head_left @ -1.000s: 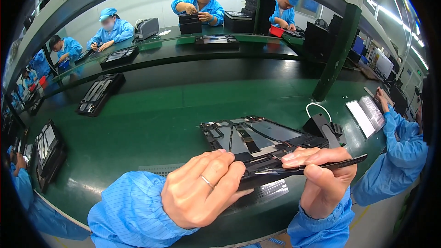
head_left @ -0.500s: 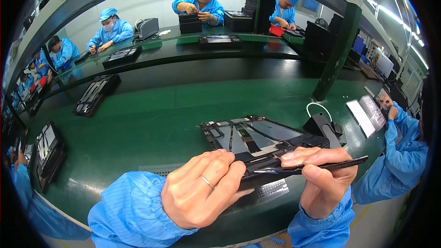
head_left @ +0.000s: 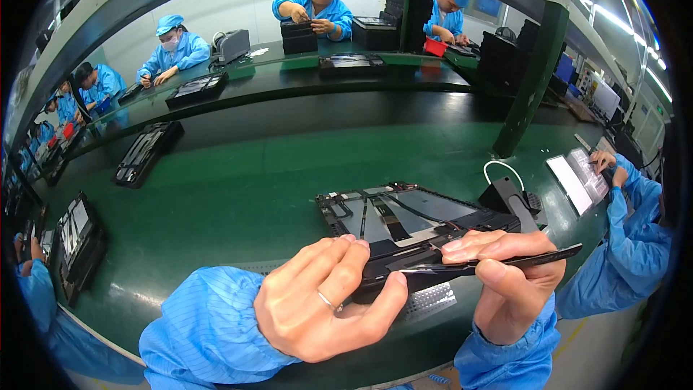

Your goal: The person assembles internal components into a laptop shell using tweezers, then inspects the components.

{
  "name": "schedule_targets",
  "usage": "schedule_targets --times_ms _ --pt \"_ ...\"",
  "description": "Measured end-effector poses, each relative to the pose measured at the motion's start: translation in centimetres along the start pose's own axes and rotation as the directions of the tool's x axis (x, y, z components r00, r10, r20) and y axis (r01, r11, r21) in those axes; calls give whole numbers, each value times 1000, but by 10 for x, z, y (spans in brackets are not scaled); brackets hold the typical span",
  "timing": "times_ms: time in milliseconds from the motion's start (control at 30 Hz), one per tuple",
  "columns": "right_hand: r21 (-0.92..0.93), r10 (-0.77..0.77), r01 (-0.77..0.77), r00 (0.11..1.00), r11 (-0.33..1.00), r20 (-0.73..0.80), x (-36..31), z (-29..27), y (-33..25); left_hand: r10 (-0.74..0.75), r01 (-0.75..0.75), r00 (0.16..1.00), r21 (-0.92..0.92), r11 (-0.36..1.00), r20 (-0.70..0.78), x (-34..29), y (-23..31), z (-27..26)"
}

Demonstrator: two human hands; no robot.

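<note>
An opened tablet-like device [head_left: 433, 209] lies in front of me, its grey inner face, dark ribbon strips and a thin cable exposed. My left hand [head_left: 321, 300], wearing a ring, grips its near left corner, with the fingertips on top. The left thumb stretches to the near edge, by the end of a thin black panel [head_left: 567, 252]. My right hand [head_left: 509, 274] pinches this panel between thumb and fingers at the near right corner, and the panel tilts up from the device. The fingers hide part of the near edge.
Under the device lies a perforated metal strip [head_left: 431, 302] on the green table [head_left: 238, 209]. A black block [head_left: 509, 195] with a white cable stands behind right. Black trays with devices [head_left: 148, 153] sit at left. A green post [head_left: 530, 87] rises at right. Co-workers in blue sit around.
My left thumb has moved out from under the near edge and now stretches rightward against it. The right hand keeps its pinch on the panel, almost unmoved. The co-worker at right shifts their hands.
</note>
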State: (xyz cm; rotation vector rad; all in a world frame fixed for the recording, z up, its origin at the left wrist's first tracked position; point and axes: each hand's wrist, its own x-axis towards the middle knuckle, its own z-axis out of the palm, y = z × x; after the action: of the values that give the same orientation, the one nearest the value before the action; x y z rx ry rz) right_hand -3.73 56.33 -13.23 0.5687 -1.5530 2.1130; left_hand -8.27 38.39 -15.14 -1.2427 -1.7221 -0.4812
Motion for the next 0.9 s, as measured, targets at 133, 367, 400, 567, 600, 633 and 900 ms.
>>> schedule_targets --times_ms 133,367,400,567,600,633,900 --pt "-13 -45 46 998 999 36 1 -1 3 48 -48 999 21 999 18 2 -2 -1" --pt "-382 -429 420 901 823 67 7 -18 20 49 -46 996 -44 998 72 13 1 6" --pt "-369 -425 419 903 830 70 10 -17 22 62 -62 998 3 998 11 18 4 13" --pt "-562 -620 488 783 668 -58 38 -12 29 79 -80 994 0 997 -76 43 11 34" --pt "-552 -636 466 754 692 -161 44 -21 30 22 -22 1000 -91 996 -4 43 7 35" --pt "-602 -649 438 739 668 -184 48 -31 26 -45 50 998 -122 991 45 39 -2 36" --pt "-698 -660 284 662 658 -353 65 -122 32 -155 144 950 63 988 271 -16 -63 77"
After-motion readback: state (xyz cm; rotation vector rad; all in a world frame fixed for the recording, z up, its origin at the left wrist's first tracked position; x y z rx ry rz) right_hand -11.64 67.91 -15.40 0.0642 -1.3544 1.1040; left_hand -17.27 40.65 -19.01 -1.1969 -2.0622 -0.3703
